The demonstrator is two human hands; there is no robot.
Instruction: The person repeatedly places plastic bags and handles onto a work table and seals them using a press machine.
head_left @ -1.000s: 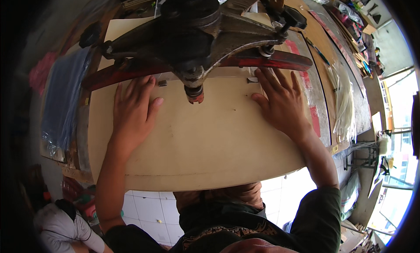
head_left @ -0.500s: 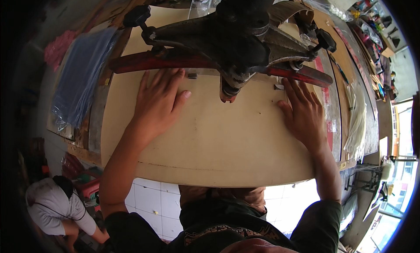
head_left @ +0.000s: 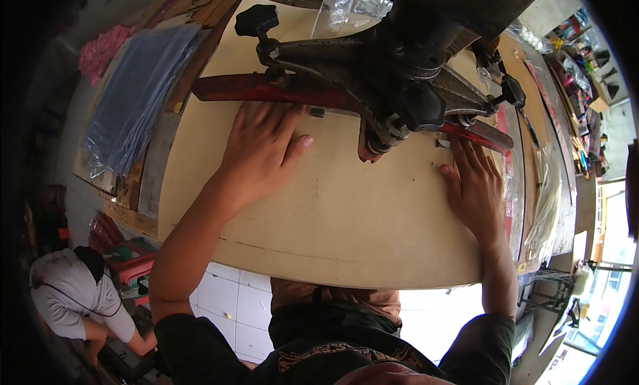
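My left hand [head_left: 263,149] lies flat on a tan board [head_left: 359,218], its fingertips reaching the underside of a long red bar [head_left: 229,89]. On the right, my right hand [head_left: 474,185] rests the same way, fingers stretched toward the bar's other end. Above the bar hangs a dark, worn metal press head [head_left: 333,55] with black knobs. A small grey piece [head_left: 317,112] sits on the board beside my left fingers, and another grey piece [head_left: 442,144] lies by my right fingers. Whatever is beneath the bar and fingertips is mostly hidden.
Clear plastic sheets [head_left: 136,95] are stacked at the left, with a pink bundle [head_left: 106,52] behind. Pale strips [head_left: 547,198] lie on the right. A person in a light shirt [head_left: 70,292] bends low at the lower left. Another clear plastic piece [head_left: 349,9] is behind the press.
The view has shifted and tilted, so the press and board appear farther right. Both hands stay flat at the bar, with little movement against the board.
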